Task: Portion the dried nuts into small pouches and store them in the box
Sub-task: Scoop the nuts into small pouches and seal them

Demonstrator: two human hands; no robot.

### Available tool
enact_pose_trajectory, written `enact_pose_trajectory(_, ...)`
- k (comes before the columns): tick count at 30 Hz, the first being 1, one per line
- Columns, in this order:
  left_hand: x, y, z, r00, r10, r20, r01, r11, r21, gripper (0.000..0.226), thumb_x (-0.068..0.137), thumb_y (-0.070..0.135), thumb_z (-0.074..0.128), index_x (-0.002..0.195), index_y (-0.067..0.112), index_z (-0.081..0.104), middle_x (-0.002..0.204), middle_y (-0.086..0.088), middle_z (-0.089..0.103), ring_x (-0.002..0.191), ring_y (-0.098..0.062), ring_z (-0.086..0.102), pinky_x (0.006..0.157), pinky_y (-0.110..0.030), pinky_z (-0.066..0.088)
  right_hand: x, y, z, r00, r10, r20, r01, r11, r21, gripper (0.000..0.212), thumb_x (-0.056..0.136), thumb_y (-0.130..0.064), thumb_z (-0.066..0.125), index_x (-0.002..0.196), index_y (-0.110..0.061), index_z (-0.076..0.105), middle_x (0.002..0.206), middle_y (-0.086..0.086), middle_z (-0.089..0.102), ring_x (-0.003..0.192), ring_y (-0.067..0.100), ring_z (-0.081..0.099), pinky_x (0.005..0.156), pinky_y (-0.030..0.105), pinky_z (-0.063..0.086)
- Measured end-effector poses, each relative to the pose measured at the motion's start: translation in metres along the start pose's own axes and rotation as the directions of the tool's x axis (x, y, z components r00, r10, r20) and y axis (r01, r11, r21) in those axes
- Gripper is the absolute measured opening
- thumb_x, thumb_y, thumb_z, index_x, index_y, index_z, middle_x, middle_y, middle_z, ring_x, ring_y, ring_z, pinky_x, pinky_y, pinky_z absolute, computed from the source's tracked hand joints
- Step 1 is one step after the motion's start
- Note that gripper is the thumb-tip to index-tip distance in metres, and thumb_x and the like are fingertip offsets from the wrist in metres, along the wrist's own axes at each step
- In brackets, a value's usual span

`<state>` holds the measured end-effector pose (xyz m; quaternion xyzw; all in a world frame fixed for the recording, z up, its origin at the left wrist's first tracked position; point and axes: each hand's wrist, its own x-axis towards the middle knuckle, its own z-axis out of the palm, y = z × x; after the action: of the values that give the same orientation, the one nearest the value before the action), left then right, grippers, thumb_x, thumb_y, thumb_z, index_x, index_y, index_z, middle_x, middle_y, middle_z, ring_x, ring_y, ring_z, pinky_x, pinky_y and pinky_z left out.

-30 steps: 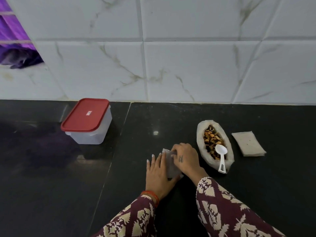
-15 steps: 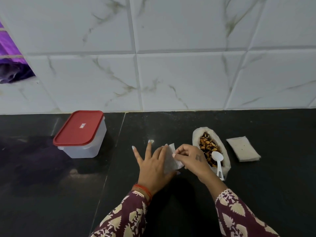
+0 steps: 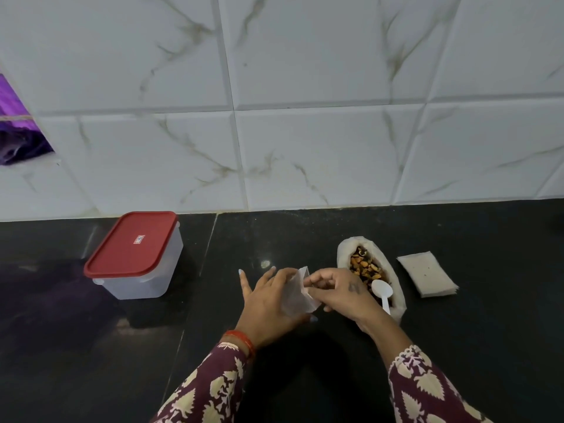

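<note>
A small white pouch (image 3: 297,296) is held up between my two hands above the black counter. My left hand (image 3: 268,303) holds it from the left side with the fingers spread. My right hand (image 3: 338,293) pinches the pouch's top right edge. Just right of my right hand lies an open white bag of mixed dried nuts (image 3: 366,267) with a white plastic spoon (image 3: 382,293) resting in it. A clear plastic box with a red lid (image 3: 134,254) stands shut at the left, by the wall.
A flat stack of empty white pouches (image 3: 427,277) lies right of the nut bag. The black counter (image 3: 305,233) meets a white marble-tiled wall (image 3: 305,148) at the back. Something purple (image 3: 15,132) shows at the far left.
The pouch has been lifted off the counter and raised between both hands; my right hand now pinches its top edge. The view has tilted upward toward the wall.
</note>
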<state>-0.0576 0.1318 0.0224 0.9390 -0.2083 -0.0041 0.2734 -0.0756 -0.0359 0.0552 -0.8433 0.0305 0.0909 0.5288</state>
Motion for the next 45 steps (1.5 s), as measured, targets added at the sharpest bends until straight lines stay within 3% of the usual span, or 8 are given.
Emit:
enact_pose_trajectory(7,0.0,-0.001,-0.001,0.998,0.043,-0.038,-0.046,0.993,-0.105,0.077,0.062,0.067,0.07,0.127,0.037,0.042,0.123,0.027,0.043,0.135,-0.002,0.03,0.108,-0.051,-0.028,0.007,0.0,0.002,0.988,-0.153,-0.022,0.141,0.951,-0.276,0.015,0.086,-0.013,0.065,0.092,-0.022,0.075,0.077,-0.019,0.062,0.075,-0.003,0.059,0.068,0.008,0.044)
enact_pose_trajectory(13,0.003,0.002,-0.003,1.0,0.015,-0.003,-0.015,0.941,-0.339,0.062,0.051,0.073,0.062,0.105,0.051,0.041,0.111,0.031,0.053,0.113,0.016,0.042,0.115,-0.049,-0.012,0.001,-0.006,-0.005,0.971,-0.239,-0.029,0.225,0.943,-0.244,0.018,0.075,-0.026,0.076,0.093,-0.032,0.075,0.079,-0.017,0.066,0.071,0.0,0.064,0.067,0.019,0.054)
enact_pose_trajectory(23,0.006,0.01,-0.001,0.993,0.072,0.098,-0.022,0.9,-0.435,0.071,0.052,0.067,0.07,0.116,0.054,0.041,0.114,0.039,0.051,0.111,0.027,0.037,0.116,-0.047,-0.008,-0.004,0.0,-0.013,0.967,-0.254,0.002,0.245,0.933,-0.264,0.023,0.077,-0.03,0.073,0.077,-0.052,0.065,0.082,-0.017,0.068,0.078,-0.001,0.065,0.074,0.028,0.056)
enact_pose_trajectory(30,0.011,0.018,0.005,0.992,0.088,0.095,-0.036,0.892,-0.451,0.064,0.054,0.07,0.066,0.113,0.051,0.049,0.114,0.038,0.053,0.112,0.024,0.039,0.117,-0.053,-0.002,-0.008,0.005,-0.025,0.978,-0.199,-0.053,0.184,0.959,-0.217,0.013,0.082,-0.023,0.069,0.092,-0.029,0.076,0.086,-0.018,0.066,0.083,-0.004,0.061,0.071,0.008,0.046)
enact_pose_trajectory(34,0.011,0.013,0.011,0.994,0.039,0.099,0.017,0.861,-0.509,0.07,0.053,0.069,0.072,0.117,0.052,0.049,0.118,0.037,0.051,0.114,0.017,0.042,0.116,-0.054,0.012,-0.018,0.013,-0.047,0.972,-0.086,-0.218,0.062,0.992,-0.114,0.014,0.079,-0.03,0.074,0.09,-0.037,0.071,0.09,-0.018,0.068,0.089,0.0,0.063,0.077,0.017,0.048)
enact_pose_trajectory(38,0.01,0.01,0.02,0.996,-0.012,0.093,0.056,0.871,-0.488,0.079,0.052,0.072,0.071,0.122,0.051,0.044,0.127,0.025,0.049,0.122,0.001,0.043,0.118,-0.051,0.009,-0.033,0.036,-0.068,0.871,0.06,-0.487,-0.181,0.961,-0.207,0.013,0.082,-0.034,0.07,0.095,-0.031,0.068,0.09,-0.016,0.066,0.086,0.003,0.06,0.066,0.018,0.043)
enact_pose_trajectory(41,0.009,0.01,0.029,0.996,-0.012,0.083,0.05,0.879,-0.475,0.076,0.056,0.068,0.074,0.123,0.052,0.041,0.131,0.024,0.046,0.125,0.001,0.041,0.119,-0.051,0.006,-0.044,0.051,-0.065,0.852,0.188,-0.488,-0.397,0.84,-0.37,0.02,0.085,-0.046,0.062,0.095,-0.029,0.062,0.087,-0.012,0.062,0.08,0.005,0.058,0.062,0.021,0.043)
enact_pose_trajectory(45,0.01,0.012,0.045,0.997,0.01,0.077,0.024,0.899,-0.437,0.075,0.054,0.074,0.069,0.12,0.055,0.038,0.128,0.029,0.043,0.123,0.005,0.039,0.119,-0.048,0.003,-0.042,0.059,-0.053,0.854,0.268,-0.447,-0.446,0.819,-0.362,0.023,0.084,-0.048,0.063,0.094,-0.028,0.061,0.088,-0.01,0.062,0.079,0.006,0.057,0.06,0.02,0.04)
